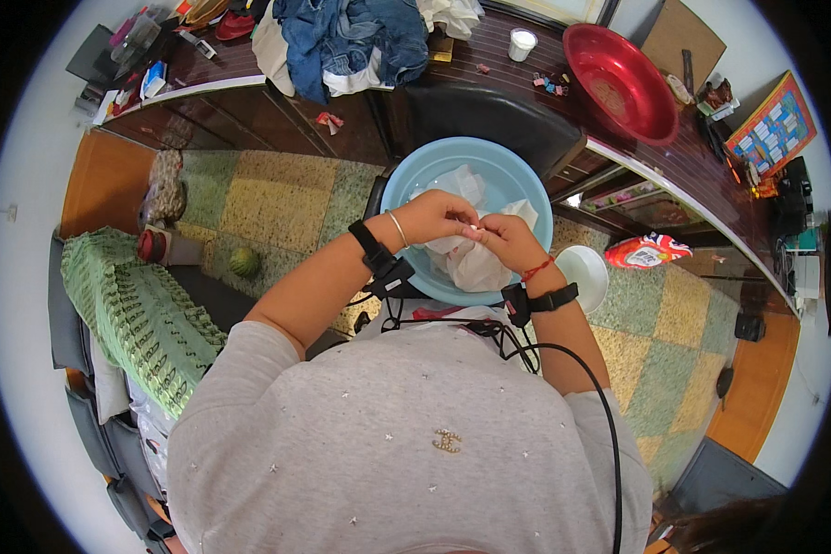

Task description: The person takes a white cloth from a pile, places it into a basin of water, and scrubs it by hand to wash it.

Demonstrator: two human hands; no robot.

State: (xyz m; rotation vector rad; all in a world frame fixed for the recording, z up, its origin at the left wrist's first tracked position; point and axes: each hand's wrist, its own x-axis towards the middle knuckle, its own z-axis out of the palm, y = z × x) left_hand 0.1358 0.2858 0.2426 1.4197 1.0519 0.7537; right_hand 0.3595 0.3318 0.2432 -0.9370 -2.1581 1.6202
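Observation:
A light-blue plastic basin (415, 163) rests on a black chair in front of me, with crumpled whitish translucent sheets or bags (481, 266) inside it. Over the basin, my left hand (440, 215) and my right hand (509, 239) meet at the fingertips. Thumb and fingers of both are pinched around a tiny white thing (474, 227), too small to name. Several folds of the whitish material lie just below and behind the hands. Each wrist wears a black strap with a small device.
A white bucket (585, 277) stands on the floor right of the basin, near a red package (647, 251). The cabinet top holds a red basin (620, 83), a white cup (522, 44) and denim clothes (353, 41). A watermelon (244, 262) lies on the floor at left. Black cables cross my lap.

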